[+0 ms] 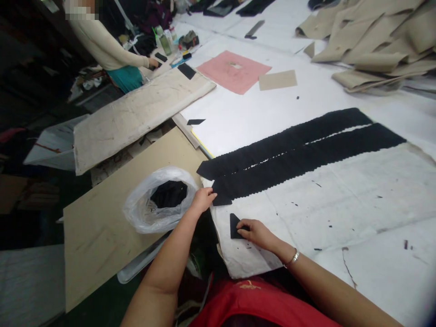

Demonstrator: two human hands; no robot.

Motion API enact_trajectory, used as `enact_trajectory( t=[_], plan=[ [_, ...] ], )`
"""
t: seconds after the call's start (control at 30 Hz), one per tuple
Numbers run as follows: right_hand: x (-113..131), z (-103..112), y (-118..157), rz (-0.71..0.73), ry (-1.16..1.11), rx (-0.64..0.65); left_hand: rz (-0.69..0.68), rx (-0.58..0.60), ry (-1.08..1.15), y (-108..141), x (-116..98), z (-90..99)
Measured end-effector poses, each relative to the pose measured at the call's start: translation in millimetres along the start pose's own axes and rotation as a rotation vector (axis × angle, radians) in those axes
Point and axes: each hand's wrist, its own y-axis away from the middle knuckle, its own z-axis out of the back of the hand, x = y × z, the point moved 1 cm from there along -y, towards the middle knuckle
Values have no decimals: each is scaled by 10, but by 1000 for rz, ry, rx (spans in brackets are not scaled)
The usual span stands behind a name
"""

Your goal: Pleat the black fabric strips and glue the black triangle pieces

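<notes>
Two long rows of black fabric pieces lie side by side on the white table, a far row [279,141] and a near row [293,168]. Their stepped edges look like many overlapped pieces. My left hand [203,199] is at the left end of the near row, its fingertips closed on the corner of the end piece [222,199]. Just in front of that row, my right hand [255,232] pinches a separate black fabric piece [234,226] against the white cloth. The fingers cover part of this piece.
Left of my left hand, a clear plastic bag [136,213] holding black pieces stands on a tan board [98,240]. Beyond are a padded board [136,113], a pink sheet [235,68] and a beige rectangle [278,80]. Beige fabric [374,45] is heaped far right. A co-worker [105,45] stands far left.
</notes>
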Motion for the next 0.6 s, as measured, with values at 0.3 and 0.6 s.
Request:
enact_trajectory(
  t=[0.3, 0.6],
  plan=[
    [6, 83, 22, 90, 56, 46, -101, 111, -240, -253, -64, 94],
    [144, 201, -34, 53, 355, -35, -150, 132, -355, -301, -199, 136]
  ],
)
